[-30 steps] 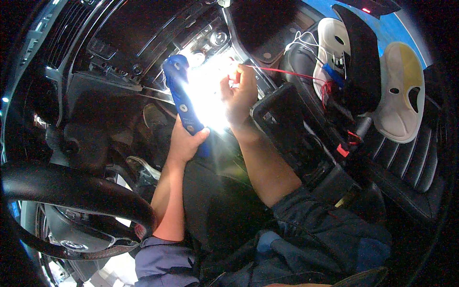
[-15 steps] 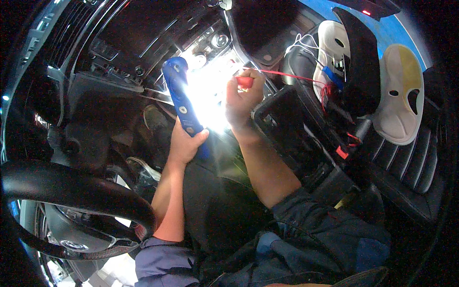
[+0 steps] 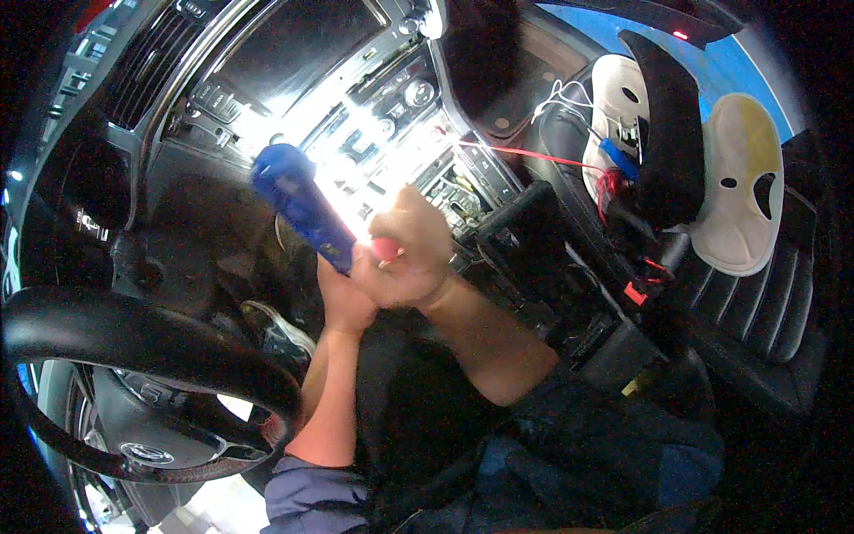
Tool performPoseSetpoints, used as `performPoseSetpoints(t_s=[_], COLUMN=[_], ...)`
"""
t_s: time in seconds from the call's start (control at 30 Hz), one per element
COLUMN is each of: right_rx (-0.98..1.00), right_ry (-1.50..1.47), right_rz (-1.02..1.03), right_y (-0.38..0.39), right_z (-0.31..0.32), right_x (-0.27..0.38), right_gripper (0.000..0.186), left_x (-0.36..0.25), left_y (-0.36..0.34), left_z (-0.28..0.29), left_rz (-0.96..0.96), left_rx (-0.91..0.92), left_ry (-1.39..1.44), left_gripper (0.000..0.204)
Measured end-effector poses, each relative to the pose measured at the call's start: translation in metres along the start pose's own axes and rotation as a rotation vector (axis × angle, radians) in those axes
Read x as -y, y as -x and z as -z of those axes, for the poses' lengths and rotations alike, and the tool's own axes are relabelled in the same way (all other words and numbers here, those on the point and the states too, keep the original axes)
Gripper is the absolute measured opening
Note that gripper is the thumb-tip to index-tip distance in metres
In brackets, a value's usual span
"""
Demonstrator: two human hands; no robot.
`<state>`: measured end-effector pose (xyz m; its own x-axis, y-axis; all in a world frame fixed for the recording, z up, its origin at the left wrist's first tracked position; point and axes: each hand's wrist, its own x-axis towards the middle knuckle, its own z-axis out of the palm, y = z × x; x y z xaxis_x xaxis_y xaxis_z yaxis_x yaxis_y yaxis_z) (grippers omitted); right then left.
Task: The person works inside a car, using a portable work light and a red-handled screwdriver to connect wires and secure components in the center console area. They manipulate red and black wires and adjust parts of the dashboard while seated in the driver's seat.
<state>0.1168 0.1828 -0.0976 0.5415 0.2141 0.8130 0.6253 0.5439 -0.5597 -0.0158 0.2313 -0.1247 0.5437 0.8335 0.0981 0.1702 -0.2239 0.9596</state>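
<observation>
My left hand (image 3: 345, 295) is closed round the lower end of a blue work light (image 3: 292, 198), whose bright glare falls on the centre console (image 3: 454, 196), where a section stands open with parts exposed. My right hand (image 3: 409, 254), smeared by motion, is closed on a red-handled tool (image 3: 384, 250) and is just beside my left hand, overlapping the lower part of the light; whether they touch I cannot tell. A thin red wire (image 3: 525, 151) runs from the console towards the passenger side.
The black steering wheel (image 3: 151, 325) is at lower left. On the passenger seat (image 3: 756, 329) at right lie pale insole-shaped panels (image 3: 738, 182), a black curved piece, a blue-handled tool (image 3: 618, 156), white cable and coiled red wire (image 3: 612, 182). A dashboard screen (image 3: 302, 44) is at the top.
My right hand has moved down and left from the console to beside my left hand. The top of the blue light has swung left and down, showing more of the console.
</observation>
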Motion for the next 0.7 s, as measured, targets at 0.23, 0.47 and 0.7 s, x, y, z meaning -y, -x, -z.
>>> performPoseSetpoints(t_s=[0.23, 0.47, 0.7], right_rx=[-0.026, 0.131, 0.713], right_ry=[0.041, 0.705, 1.133], right_rz=[-0.362, -0.368, -0.606], right_y=[0.025, 0.017, 0.007], right_z=[0.011, 0.018, 0.017], right_x=[-0.028, -0.065, -0.058], right_gripper=[0.008, 0.021, 0.07], left_x=[0.002, 0.022, 0.032], left_y=[0.014, 0.009, 0.017], left_z=[0.004, 0.017, 0.025], left_rz=[0.083, 0.084, -0.052], left_rx=[-0.144, -0.173, -0.165], left_ry=[0.116, 0.079, 0.167], left_gripper=[0.05, 0.051, 0.051])
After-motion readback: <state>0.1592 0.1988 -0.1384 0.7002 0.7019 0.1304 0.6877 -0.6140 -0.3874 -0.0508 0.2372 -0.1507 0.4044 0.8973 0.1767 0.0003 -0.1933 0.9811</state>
